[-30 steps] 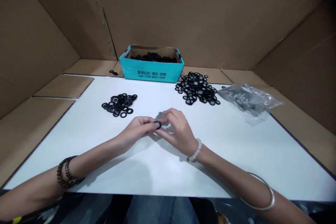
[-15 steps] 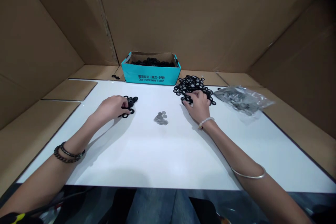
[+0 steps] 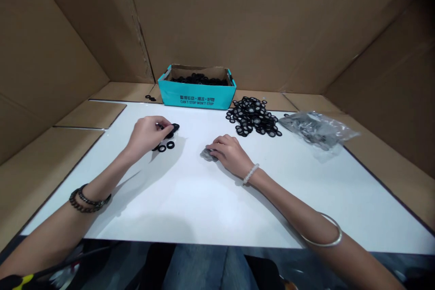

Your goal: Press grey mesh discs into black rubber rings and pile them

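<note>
My left hand [image 3: 149, 136] is closed in a pinch on a black ring [image 3: 174, 128], held just over the white tabletop. Under and beside its fingers lie several loose black rings [image 3: 162, 148], partly hidden by the hand. Near the middle, my right hand [image 3: 233, 155] has thumb and fingertips together on a small pile of thin grey discs [image 3: 207, 154]. Its fingers cover the right part of that pile, and the disc at the fingertips is mostly hidden. Farther right lies a heap of black rings with grey centres [image 3: 254, 117], apart from both hands.
At the back stands a turquoise box [image 3: 197, 95] full of black rings. A clear plastic bag [image 3: 317, 129] of grey discs lies at the right. Cardboard walls [image 3: 238, 22] enclose the white table [image 3: 217, 208] at the back and sides. A few rings [image 3: 150, 98] lie on cardboard behind.
My right hand has left the heap of grey-centred rings and moved left and nearer to the grey discs. My left hand has risen slightly, with a black ring in its fingertips.
</note>
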A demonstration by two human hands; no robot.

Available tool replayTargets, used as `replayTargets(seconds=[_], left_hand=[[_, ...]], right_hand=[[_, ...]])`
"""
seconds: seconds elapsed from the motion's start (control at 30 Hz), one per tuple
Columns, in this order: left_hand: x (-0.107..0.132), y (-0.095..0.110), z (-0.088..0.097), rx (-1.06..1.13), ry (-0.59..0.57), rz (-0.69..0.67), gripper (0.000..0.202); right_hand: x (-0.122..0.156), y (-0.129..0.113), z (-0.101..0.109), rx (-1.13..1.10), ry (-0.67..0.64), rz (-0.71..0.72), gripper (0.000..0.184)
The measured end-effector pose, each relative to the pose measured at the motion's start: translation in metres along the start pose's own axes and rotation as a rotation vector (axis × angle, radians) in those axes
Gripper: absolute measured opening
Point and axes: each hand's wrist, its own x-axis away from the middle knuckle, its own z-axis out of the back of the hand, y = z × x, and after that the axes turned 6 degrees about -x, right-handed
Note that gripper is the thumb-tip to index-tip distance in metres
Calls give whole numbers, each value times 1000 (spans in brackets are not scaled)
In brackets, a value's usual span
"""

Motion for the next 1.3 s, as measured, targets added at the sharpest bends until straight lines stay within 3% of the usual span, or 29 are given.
replayTargets(seconds=[0.13,0.33,0.73,1.03,1.3], left_hand=[[13,16,-23,440,-156,96,29],[29,28,-48,771,-230,164,27],[31,26,-50,837,-280,189,26],[30,27,-51,881,-292,207,25],[30,26,-50,861,-298,202,25]], right_hand=[[-3,-1,-2,-37,-18,45,19],[-4,1,-3,-151,11,32,15],[-6,4,1,-269,55,-94,14],[-5,5,-2,-129,199,40,7],[-3,0,1,-210,42,38,14]])
